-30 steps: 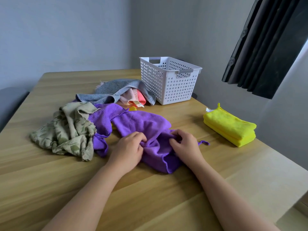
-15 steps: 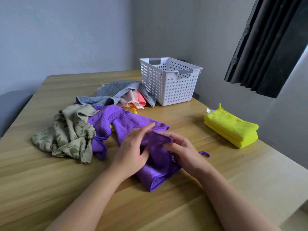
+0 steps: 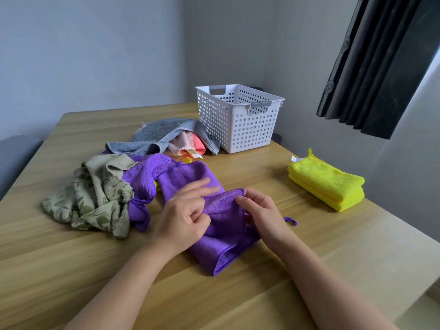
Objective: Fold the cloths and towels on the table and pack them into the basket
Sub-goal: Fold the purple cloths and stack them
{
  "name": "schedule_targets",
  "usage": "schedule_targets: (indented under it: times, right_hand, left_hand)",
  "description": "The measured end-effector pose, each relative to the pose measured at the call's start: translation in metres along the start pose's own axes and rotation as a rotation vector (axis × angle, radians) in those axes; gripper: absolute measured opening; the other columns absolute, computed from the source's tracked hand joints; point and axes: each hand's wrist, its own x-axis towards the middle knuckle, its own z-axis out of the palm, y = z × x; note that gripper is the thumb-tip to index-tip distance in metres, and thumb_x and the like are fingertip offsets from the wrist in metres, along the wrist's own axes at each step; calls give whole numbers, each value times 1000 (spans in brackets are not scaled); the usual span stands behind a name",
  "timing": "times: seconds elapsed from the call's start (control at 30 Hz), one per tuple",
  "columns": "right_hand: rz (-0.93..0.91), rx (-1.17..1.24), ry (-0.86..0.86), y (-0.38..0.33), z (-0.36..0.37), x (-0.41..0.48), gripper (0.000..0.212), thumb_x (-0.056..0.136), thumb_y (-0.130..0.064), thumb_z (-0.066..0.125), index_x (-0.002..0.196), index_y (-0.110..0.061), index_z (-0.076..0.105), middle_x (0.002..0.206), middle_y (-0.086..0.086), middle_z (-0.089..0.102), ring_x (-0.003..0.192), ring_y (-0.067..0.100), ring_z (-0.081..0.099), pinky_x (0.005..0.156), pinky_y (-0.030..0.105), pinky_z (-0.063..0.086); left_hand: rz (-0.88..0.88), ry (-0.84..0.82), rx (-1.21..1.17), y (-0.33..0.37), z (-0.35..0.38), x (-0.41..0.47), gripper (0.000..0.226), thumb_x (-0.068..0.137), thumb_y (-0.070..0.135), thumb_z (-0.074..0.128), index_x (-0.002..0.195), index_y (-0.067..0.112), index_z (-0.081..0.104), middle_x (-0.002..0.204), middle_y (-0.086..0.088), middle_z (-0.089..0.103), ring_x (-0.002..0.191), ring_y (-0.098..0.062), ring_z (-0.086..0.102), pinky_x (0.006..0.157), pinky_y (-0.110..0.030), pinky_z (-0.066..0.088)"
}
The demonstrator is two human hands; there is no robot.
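A purple microfibre cloth (image 3: pixel 223 236) lies crumpled on the wooden table (image 3: pixel 238 301) in front of me. My right hand (image 3: pixel 259 213) pinches its upper right corner. My left hand (image 3: pixel 185 217) rests on the cloth's left part, thumb and bent fingers gripping a fold while two fingers stick out, blurred. A second purple cloth (image 3: pixel 147 177) lies behind it. The white perforated basket (image 3: pixel 240 120) stands at the back; what it holds cannot be seen from here. A folded yellow cloth (image 3: pixel 326 182) lies to the right.
A green leaf-patterned cloth (image 3: pixel 92 198) lies bunched at the left. Behind it a grey towel (image 3: pixel 157 136) covers pink and coral cloths (image 3: pixel 190 145). A dark curtain (image 3: pixel 381 63) hangs at the upper right. The table's right edge runs close to the yellow cloth.
Both hands have pulled the purple cloth toward me and worked along it. The right hand now pinches a corner; the left hand's fingers have partly spread.
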Motion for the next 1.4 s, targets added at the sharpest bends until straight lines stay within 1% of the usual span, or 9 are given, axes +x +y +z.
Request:
schedule_targets:
  times: [0.13, 0.23, 0.47, 0.6, 0.73, 1.0, 1.07, 1.17, 1.4]
  right_hand:
    - [-85, -121, 100, 4, 0, -1, 18, 96, -10, 50, 80, -1, 53, 63, 4, 43, 56, 10, 37, 47, 20, 30]
    - [-160, -153, 201, 4, -3, -1, 23, 96, -9, 49, 74, -10, 51, 63, -2, 42, 58, 6, 35, 50, 18, 30]
    - [-175, -286, 381, -31, -36, 2, 27, 96, -5, 46, 70, -11, 47, 60, -4, 36, 56, 7, 30, 53, 24, 26]
    - [-202, -369, 476, -74, -46, 3, 30, 96, -7, 44, 68, -16, 51, 61, -5, 40, 57, 8, 32, 56, 27, 28]
    - [-260, -440, 524, -119, -54, -9, 30, 94, -8, 45, 67, -18, 53, 58, -8, 43, 57, 8, 35, 56, 26, 32]
    - [-356, -460, 526, -185, -43, -33, 26, 93, -8, 44, 71, -15, 55, 58, 2, 45, 54, 18, 39, 46, 26, 34]
    - [-388, -458, 535, -200, -40, -38, 25, 91, -8, 44, 70, -13, 55, 58, 1, 45, 57, 20, 40, 55, 34, 35]
    - [-417, -432, 560, -217, -40, -46, 25, 90, -7, 43, 69, -13, 53, 58, 1, 43, 58, 20, 38, 57, 37, 32]
    - [-502, -501, 523, -236, -39, -61, 24, 95, -8, 44, 72, -9, 52, 60, -2, 39, 58, 12, 31, 52, 29, 24]
  left_hand:
    - [-18, -27, -8, 2, 4, -1, 30, 69, 9, 44, 62, 26, 20, 59, 7, 36, 55, -12, 42, 89, -43, 50]
    - [-5, -75, 129, 6, -4, -2, 29, 76, 17, 53, 65, 24, 28, 64, 11, 29, 54, -11, 31, 57, -35, 46]
    - [113, -155, 564, 26, -38, 22, 31, 69, 29, 65, 91, 21, 44, 62, 9, 58, 59, -23, 58, 78, -21, 26]
    - [-80, -346, 655, 43, -70, 52, 22, 76, 33, 68, 97, 26, 65, 69, 1, 64, 84, -27, 56, 70, -27, 36]
    - [-412, -605, 469, 73, -100, 82, 28, 79, 37, 68, 82, 9, 65, 70, -1, 61, 67, -13, 55, 66, -31, 44]
    - [-510, -499, 63, 132, -145, 114, 39, 75, 42, 72, 109, 26, 61, 102, 10, 68, 93, -6, 65, 85, -27, 51]
    - [-564, -415, -60, 151, -149, 119, 19, 92, 36, 55, 94, 17, 58, 92, 5, 63, 87, -13, 60, 80, -29, 46]
    - [-519, -244, 16, 168, -157, 130, 22, 98, 14, 37, 77, 14, 43, 77, -4, 44, 73, -16, 41, 68, -31, 31]
    - [-256, -259, 295, 187, -185, 133, 25, 83, 2, 61, 83, 24, 50, 70, 4, 48, 65, -12, 44, 61, -22, 35]
